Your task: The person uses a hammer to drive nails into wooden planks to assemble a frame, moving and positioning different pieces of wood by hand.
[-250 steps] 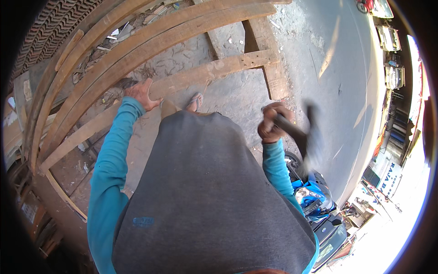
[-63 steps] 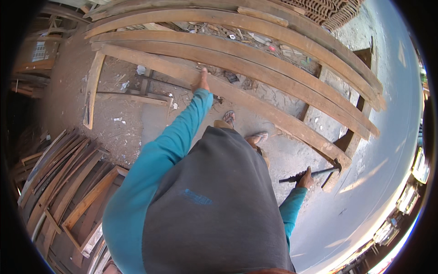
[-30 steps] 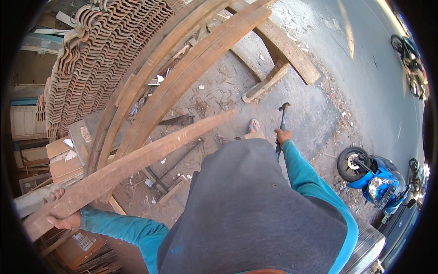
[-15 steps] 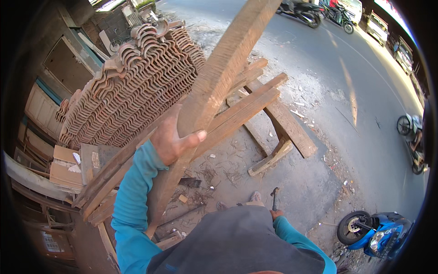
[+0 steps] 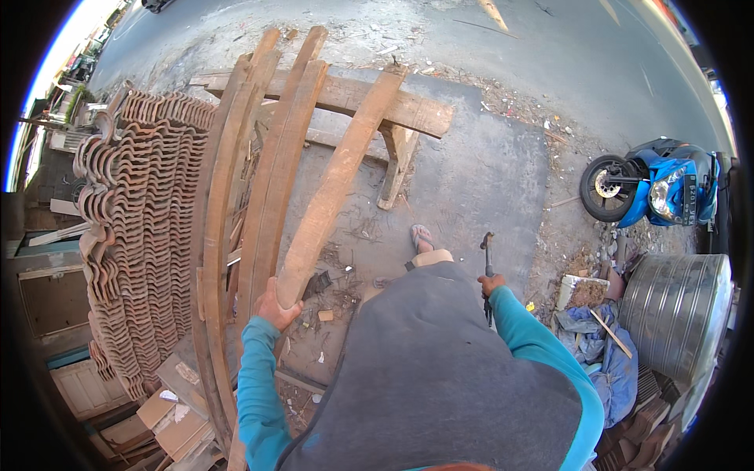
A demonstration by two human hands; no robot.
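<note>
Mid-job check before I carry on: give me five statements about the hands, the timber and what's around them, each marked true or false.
1. The right hand holds a hammer. True.
2. The left hand is empty. False: it grips the near end of a wooden beam.
3. The far end of the wooden beam appears over the crosswise timber. True.
4. The motorbike at the right of the view is red. False: it is mainly blue.
5. The stacked roof tiles are on the left side of the view. True.
</note>
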